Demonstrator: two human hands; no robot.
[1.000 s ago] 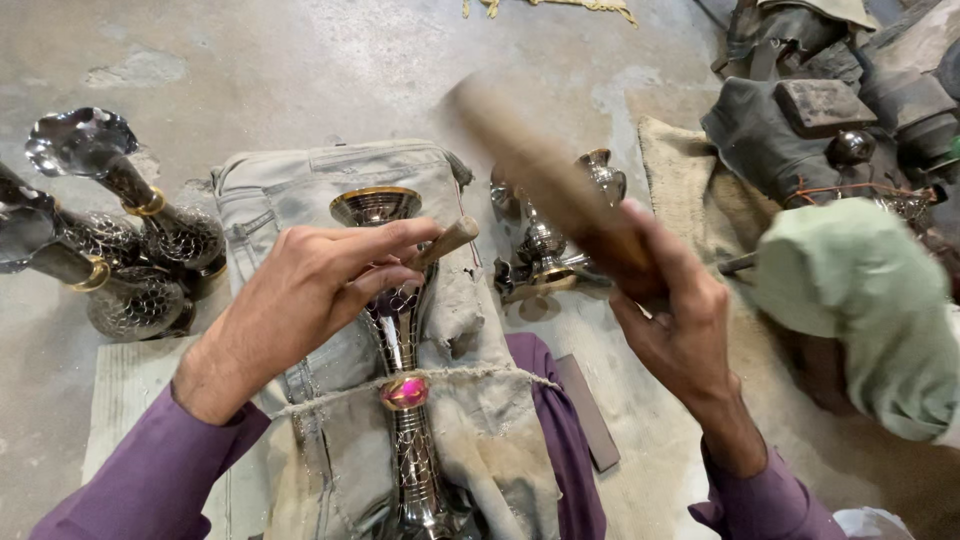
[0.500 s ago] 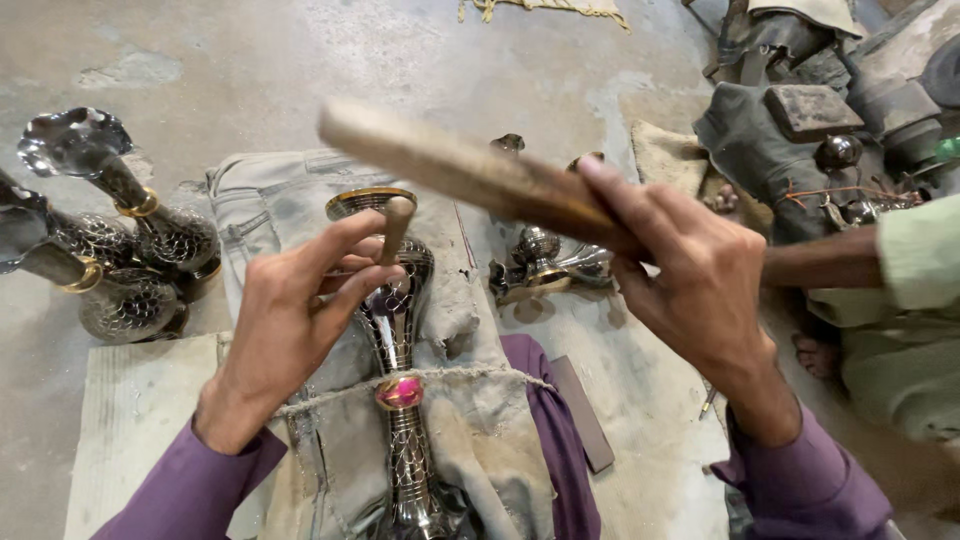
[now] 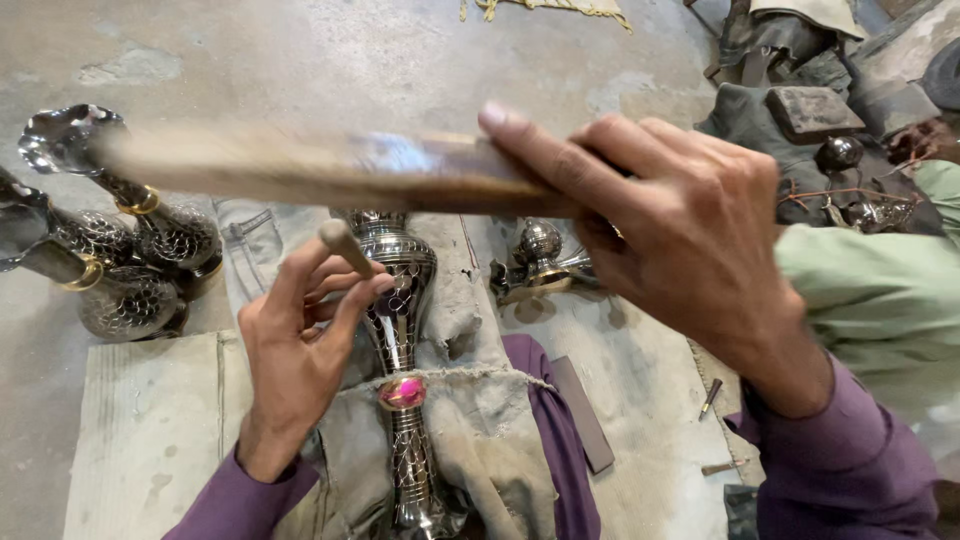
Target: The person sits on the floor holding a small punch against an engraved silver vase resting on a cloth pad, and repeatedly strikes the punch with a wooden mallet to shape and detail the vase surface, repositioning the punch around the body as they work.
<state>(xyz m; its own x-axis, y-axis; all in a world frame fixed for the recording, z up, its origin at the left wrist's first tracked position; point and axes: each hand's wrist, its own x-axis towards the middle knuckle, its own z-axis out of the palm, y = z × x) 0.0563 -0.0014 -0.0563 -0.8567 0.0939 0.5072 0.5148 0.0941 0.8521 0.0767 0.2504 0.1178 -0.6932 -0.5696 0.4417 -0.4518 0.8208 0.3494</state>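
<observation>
A single camera sits on the person's head and looks steeply down over the lap to the concrete floor (image 3: pixel 330 60). It is close: the right hand (image 3: pixel 680 230) and left hand (image 3: pixel 300 340) fill the middle, with both purple sleeves cut off at the near edge. The far edge reaches clutter at the far right. There is no second view to overlap with.

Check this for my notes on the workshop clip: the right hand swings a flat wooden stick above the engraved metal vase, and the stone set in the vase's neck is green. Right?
Not quite. The head view shows the stone on the engraved metal vase is pink, not green. The rest holds: the right hand holds a flat wooden stick, blurred, above the vase.
</observation>
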